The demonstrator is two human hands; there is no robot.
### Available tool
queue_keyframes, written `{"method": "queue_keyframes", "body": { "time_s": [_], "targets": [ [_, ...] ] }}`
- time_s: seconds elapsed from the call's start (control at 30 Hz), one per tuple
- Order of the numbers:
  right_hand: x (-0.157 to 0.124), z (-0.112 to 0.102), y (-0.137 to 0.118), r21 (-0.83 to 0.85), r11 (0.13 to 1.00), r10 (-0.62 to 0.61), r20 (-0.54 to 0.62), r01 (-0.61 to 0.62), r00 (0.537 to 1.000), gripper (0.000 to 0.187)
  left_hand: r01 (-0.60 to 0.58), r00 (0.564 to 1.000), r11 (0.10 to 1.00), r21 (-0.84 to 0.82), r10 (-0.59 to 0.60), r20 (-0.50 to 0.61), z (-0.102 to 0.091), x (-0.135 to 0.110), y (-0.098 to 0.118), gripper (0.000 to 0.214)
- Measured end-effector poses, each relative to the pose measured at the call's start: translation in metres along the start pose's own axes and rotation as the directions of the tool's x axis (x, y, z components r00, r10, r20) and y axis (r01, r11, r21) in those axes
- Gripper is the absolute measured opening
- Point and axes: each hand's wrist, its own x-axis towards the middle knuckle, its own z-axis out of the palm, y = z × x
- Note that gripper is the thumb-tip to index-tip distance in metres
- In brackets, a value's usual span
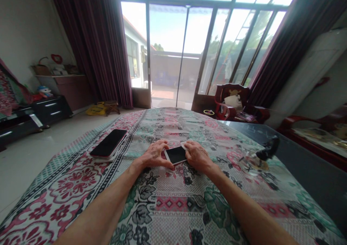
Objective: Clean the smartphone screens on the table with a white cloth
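A white-framed phone (176,154) with a dark screen lies flat on the flowered cloth (168,205), held between both hands. My left hand (154,154) grips its left end with curled fingers. My right hand (197,155) grips its right end the same way. Both forearms rest on the cloth. A second, larger dark phone (108,143) with a red edge lies on the cloth to the left, apart from my hands.
A clear glass dish (251,163) and a black object (268,149) sit at the right by the cloth's edge, on a dark table (306,172). Red wooden chairs (233,102) stand beyond, before tall windows. A low black cabinet (40,111) lines the left wall.
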Motion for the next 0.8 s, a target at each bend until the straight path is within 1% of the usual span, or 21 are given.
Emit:
{"method": "queue_keyframes", "body": {
  "time_s": [0.1,0.27,0.37,0.5,0.6,0.67,0.73,0.8],
  "targets": [
    [0.003,0.006,0.004,0.013,1.000,-0.020,-0.061,0.020,0.998,0.038,-0.039,0.999,0.999,0.014,0.038,0.028,-0.003,0.000,0.000,0.081],
    [0.005,0.010,0.008,0.003,1.000,0.025,-0.118,-0.024,0.993,0.036,-0.034,0.998,0.999,0.019,0.033,0.062,-0.006,0.001,0.001,0.079],
    [0.005,0.009,0.009,0.001,0.998,0.059,-0.147,-0.059,0.987,0.034,-0.016,0.999,1.000,0.016,0.015,0.030,-0.005,0.002,0.003,0.078],
    [0.005,0.005,0.008,0.012,0.999,0.055,-0.211,-0.053,0.976,0.032,-0.015,0.999,1.000,0.017,0.016,-0.051,0.001,0.004,0.007,0.076],
    [0.005,0.006,0.004,0.020,1.000,0.020,-0.269,-0.015,0.963,0.033,-0.002,0.991,1.000,0.029,0.006,-0.134,0.005,0.005,0.009,0.070],
    [0.005,0.010,0.002,0.042,0.998,-0.026,-0.288,0.039,0.957,0.033,-0.001,0.985,0.999,0.034,0.007,-0.170,0.007,0.006,0.010,0.068],
    [0.004,0.015,0.001,0.078,0.989,-0.104,-0.262,0.129,0.959,0.031,-0.014,0.986,1.000,0.028,0.018,-0.168,0.006,0.006,0.008,0.067],
    [0.003,0.020,0.001,0.110,0.971,-0.184,-0.216,0.211,0.959,0.027,-0.033,0.990,0.999,0.000,0.032,-0.141,0.005,0.005,0.004,0.064]
  ]
}}
